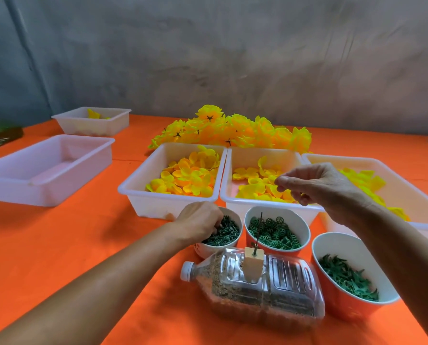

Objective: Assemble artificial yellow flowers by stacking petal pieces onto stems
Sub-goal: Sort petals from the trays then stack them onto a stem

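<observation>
The yellow petal pieces (260,188) lie loose in the middle white tray (270,207); they look thin, light and floppy, best pinched at an edge. The right hand (315,185) hovers over them, fingers curled, seemingly holding nothing. To the near left, the left hand (200,224) digs into a cup (235,220) of small, stiff green stems (226,234); its fingertips are hidden.

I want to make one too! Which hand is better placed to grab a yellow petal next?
The right hand. It hovers over the middle tray of yellow petals, fingers pointing down at them. The left hand is busy, its fingers down in the cup of green stems.
</observation>
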Motion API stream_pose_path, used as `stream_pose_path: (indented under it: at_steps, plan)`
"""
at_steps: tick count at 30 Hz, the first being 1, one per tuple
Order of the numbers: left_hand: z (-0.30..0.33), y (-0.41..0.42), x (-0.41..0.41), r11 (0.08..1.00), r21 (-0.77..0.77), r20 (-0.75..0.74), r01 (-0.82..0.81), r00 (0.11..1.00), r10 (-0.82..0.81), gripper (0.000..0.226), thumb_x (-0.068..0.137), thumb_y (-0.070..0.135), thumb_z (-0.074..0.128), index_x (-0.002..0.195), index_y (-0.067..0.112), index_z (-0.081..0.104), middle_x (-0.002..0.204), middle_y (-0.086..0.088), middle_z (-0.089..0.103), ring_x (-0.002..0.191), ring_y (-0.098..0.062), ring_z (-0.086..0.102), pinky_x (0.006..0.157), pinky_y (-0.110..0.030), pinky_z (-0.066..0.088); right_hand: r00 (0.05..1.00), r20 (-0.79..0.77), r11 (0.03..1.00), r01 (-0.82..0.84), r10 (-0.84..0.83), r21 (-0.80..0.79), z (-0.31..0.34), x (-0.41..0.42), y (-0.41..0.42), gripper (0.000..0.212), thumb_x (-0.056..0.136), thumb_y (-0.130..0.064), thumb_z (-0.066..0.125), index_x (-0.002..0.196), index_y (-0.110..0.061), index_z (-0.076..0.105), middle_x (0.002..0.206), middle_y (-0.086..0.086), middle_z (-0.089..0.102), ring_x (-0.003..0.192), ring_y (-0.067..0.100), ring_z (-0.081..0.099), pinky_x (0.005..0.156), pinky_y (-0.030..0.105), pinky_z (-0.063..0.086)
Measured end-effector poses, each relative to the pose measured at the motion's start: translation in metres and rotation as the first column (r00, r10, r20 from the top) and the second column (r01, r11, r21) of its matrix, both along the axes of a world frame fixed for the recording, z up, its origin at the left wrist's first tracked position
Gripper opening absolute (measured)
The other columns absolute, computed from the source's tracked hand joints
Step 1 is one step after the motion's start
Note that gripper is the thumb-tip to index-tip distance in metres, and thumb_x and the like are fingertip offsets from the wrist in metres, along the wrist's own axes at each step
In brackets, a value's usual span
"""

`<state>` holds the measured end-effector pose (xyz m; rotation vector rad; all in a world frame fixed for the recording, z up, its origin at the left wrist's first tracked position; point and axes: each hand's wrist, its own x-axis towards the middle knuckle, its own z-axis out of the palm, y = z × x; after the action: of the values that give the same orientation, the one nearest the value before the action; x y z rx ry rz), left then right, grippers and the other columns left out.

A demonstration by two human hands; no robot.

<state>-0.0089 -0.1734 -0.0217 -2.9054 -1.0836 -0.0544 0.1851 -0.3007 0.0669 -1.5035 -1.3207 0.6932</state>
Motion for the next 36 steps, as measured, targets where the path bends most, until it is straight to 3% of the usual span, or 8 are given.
stream_pose_path:
  at_steps: [5, 9, 13, 19, 22, 26, 31, 36]
  plan:
    - [0.002, -0.002, -0.005, 0.999, -0.038, 0.064, -0.001, 0.998, 0.003, 0.018, 0.09, 0.02, 0.06, 0.104, 0.01, 0.063, 0.115, -0.01, 0.061, 0.106, -0.03, 0.055, 0.071, -0.03, 0.034, 1.0, 0.003, 1.0, 0.005, -0.005, 0.01, 0.006, -0.001, -0.002, 0.009, 0.083, -0.015, 0.067, 0.08, -0.008, 0.073, 0.068, 0.002, 0.069, 0.045, 0.004, 0.046, 0.044, 0.016, 0.037]
    - [0.013, -0.003, -0.017, 0.988, -0.155, 0.159, 0.006, 0.987, 0.019, 0.01, 0.087, 0.018, 0.064, 0.084, 0.014, 0.055, 0.102, -0.01, 0.062, 0.094, -0.026, 0.055, 0.07, -0.031, 0.038, 1.0, 0.011, 1.0, -0.005, 0.005, 0.006, 0.009, -0.004, -0.002, 0.01, 0.083, -0.016, 0.067, 0.079, -0.009, 0.073, 0.071, 0.004, 0.069, 0.047, 0.004, 0.046, 0.046, 0.018, 0.038]
    - [0.018, -0.007, -0.026, 0.965, -0.257, 0.264, 0.051, 0.964, 0.019, 0.009, 0.082, 0.007, 0.068, 0.089, 0.008, 0.062, 0.087, -0.006, 0.061, 0.083, -0.02, 0.055, 0.073, -0.032, 0.045, 1.0, 0.007, 1.0, -0.024, 0.024, -0.007, 0.008, -0.011, -0.001, 0.011, 0.083, -0.014, 0.066, 0.082, -0.005, 0.072, 0.073, 0.007, 0.069, 0.047, 0.004, 0.046, 0.047, 0.02, 0.037]
    - [0.023, -0.009, -0.026, 0.936, -0.34, 0.413, 0.094, 0.909, 0.059, 0.02, 0.08, -0.007, 0.065, 0.097, 0.002, 0.067, 0.081, -0.005, 0.061, 0.068, -0.009, 0.055, 0.061, -0.01, 0.042, 0.999, 0.023, 0.999, -0.037, 0.037, -0.022, 0.008, -0.011, -0.006, 0.009, 0.085, -0.012, 0.066, 0.082, -0.005, 0.072, 0.073, 0.007, 0.069, 0.048, 0.004, 0.046, 0.046, 0.02, 0.037]
    - [0.035, -0.02, -0.024, 0.913, -0.368, 0.646, 0.177, 0.755, 0.115, 0.014, 0.075, -0.004, 0.073, 0.083, 0.007, 0.069, 0.07, -0.001, 0.064, 0.064, -0.013, 0.06, 0.062, -0.02, 0.05, 0.998, 0.032, 0.999, -0.049, 0.049, -0.015, 0.012, -0.011, -0.008, 0.006, 0.083, -0.01, 0.068, 0.079, -0.009, 0.072, 0.067, 0.002, 0.068, 0.05, 0.004, 0.047, 0.047, 0.021, 0.038]
    - [0.057, -0.042, -0.02, 0.858, -0.373, 0.854, 0.352, 0.492, 0.169, 0.017, 0.075, 0.0, 0.074, 0.072, 0.016, 0.07, 0.057, 0.003, 0.066, 0.053, -0.011, 0.06, 0.056, -0.022, 0.05, 0.994, 0.045, 0.995, -0.096, 0.095, 0.004, 0.019, -0.017, -0.009, 0.006, 0.079, -0.005, 0.071, 0.079, -0.011, 0.073, 0.051, -0.007, 0.06, 0.047, 0.002, 0.046, 0.046, 0.018, 0.037]
    - [0.08, -0.063, -0.012, 0.824, -0.335, 0.936, 0.458, 0.26, 0.236, 0.018, 0.076, -0.007, 0.07, 0.074, 0.011, 0.068, 0.057, -0.002, 0.067, 0.052, -0.011, 0.063, 0.053, -0.019, 0.051, 0.986, 0.026, 0.986, -0.163, 0.163, 0.022, 0.027, -0.031, -0.012, 0.009, 0.076, -0.009, 0.074, 0.085, -0.012, 0.074, 0.056, -0.007, 0.063, 0.048, 0.001, 0.048, 0.046, 0.016, 0.038]
    - [0.088, -0.082, -0.007, 0.77, -0.329, 0.942, 0.547, 0.139, 0.304, 0.014, 0.075, -0.006, 0.069, 0.081, 0.006, 0.063, 0.063, -0.004, 0.069, 0.054, -0.017, 0.066, 0.053, -0.023, 0.053, 0.976, -0.06, 0.972, -0.203, 0.211, 0.117, 0.03, -0.045, -0.016, 0.014, 0.066, -0.018, 0.075, 0.08, -0.015, 0.074, 0.055, -0.007, 0.063, 0.049, 0.002, 0.049, 0.048, 0.017, 0.038]
